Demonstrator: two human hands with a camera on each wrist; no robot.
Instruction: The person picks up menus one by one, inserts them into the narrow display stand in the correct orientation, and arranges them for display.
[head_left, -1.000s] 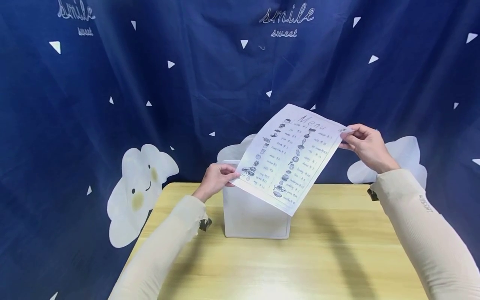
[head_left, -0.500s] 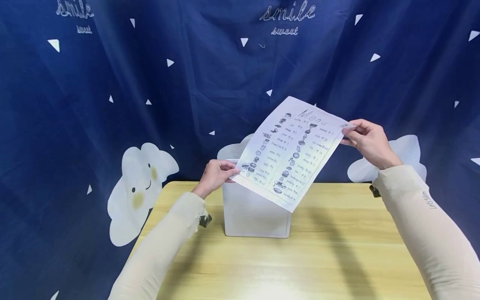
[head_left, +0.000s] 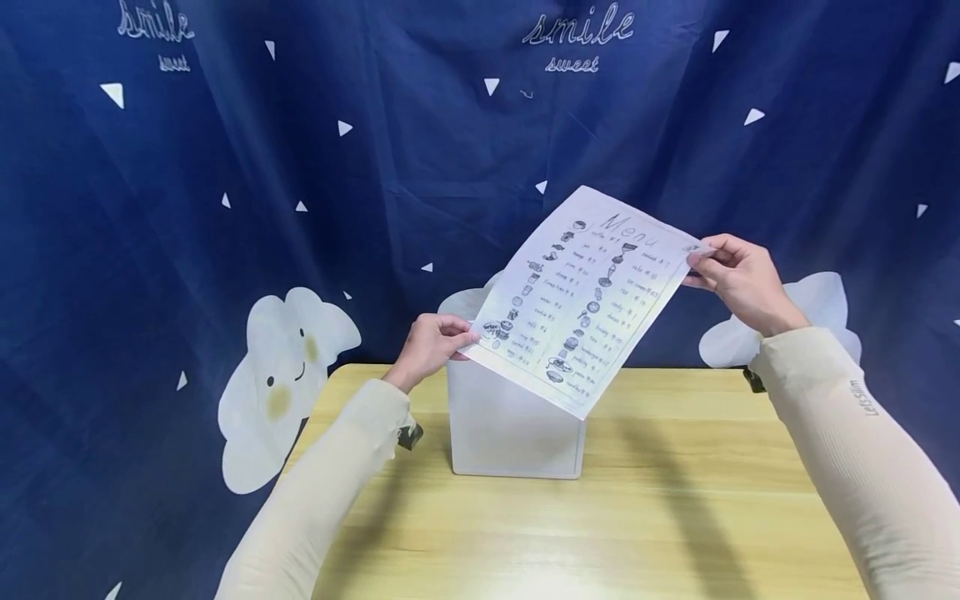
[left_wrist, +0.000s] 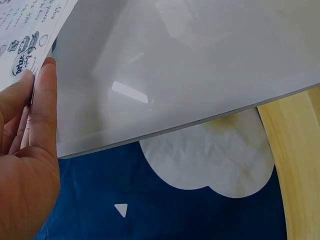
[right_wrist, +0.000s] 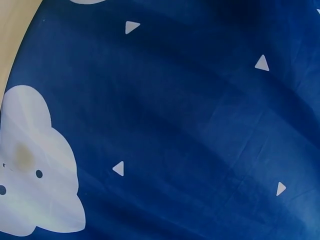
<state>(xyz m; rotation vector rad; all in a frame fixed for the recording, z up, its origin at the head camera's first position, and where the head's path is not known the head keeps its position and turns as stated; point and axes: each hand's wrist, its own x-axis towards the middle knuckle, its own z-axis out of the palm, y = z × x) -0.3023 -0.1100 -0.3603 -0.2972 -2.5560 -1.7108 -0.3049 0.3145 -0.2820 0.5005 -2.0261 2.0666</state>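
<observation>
A white paper sheet headed "Menu" (head_left: 570, 300), with handwritten items and small food drawings, is held tilted in the air. My left hand (head_left: 433, 350) pinches its lower-left corner; in the left wrist view the thumb and fingers of that hand (left_wrist: 35, 145) grip the paper's edge (left_wrist: 20, 45). At the upper-right corner my right hand (head_left: 742, 282) pinches the sheet between thumb and fingers. Behind the paper a white board (head_left: 517, 442) stands upright on the table, its upper part partly hidden. The right wrist view shows neither the right hand nor the sheet.
The light wooden table (head_left: 675, 500) spreads below both arms. A dark blue curtain (head_left: 420, 167) with white triangles and cloud shapes hangs behind it. A smiling cloud (head_left: 285, 383) is on the left. The board's glossy face (left_wrist: 200, 60) fills much of the left wrist view.
The menu sheet has risen a little, its upper part most. My right hand has shifted slightly up and right, my left hand slightly up. Both keep their pinch.
</observation>
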